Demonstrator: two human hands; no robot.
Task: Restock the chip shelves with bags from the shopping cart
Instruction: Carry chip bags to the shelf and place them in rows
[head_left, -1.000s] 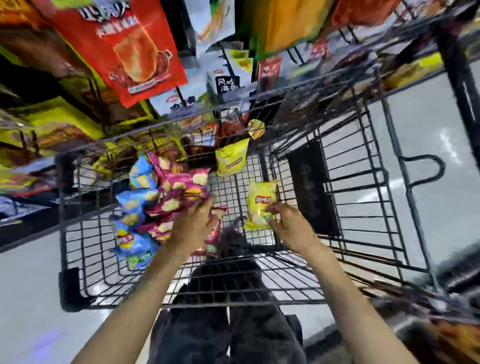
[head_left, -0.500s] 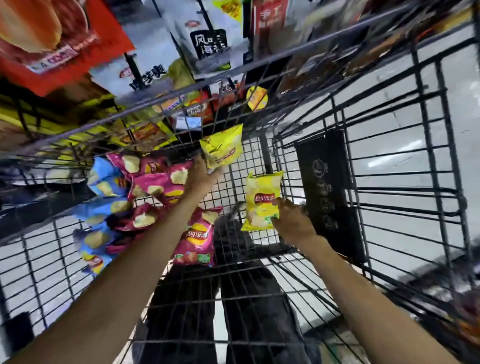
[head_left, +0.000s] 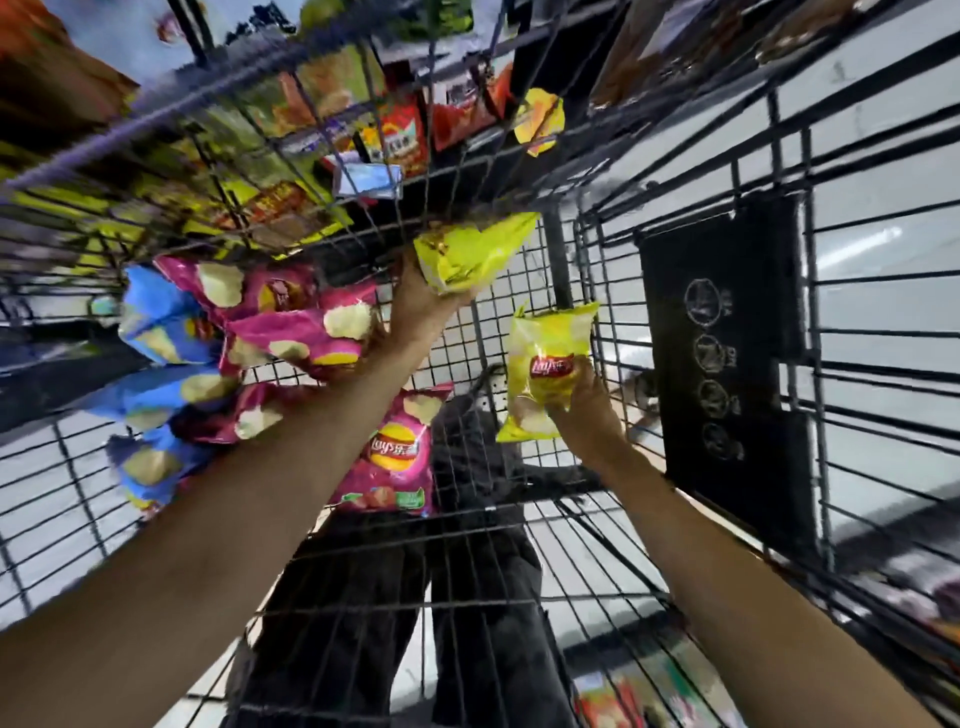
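The right hand curls its fingers round 1 yellow chip bag; beyond it, the left hand grips a 2nd yellow bag from below. Lift both straight up, I judge: the shopping cart wires crowd close past the fingertips, with open room only above.

Bare forearms without sleeves; dark grey trousers on both legs.

Behind the shopping cart wire, the shelf packets smear into blur, their print unreadable, while the left hand hides its fingers beneath its yellow bag.
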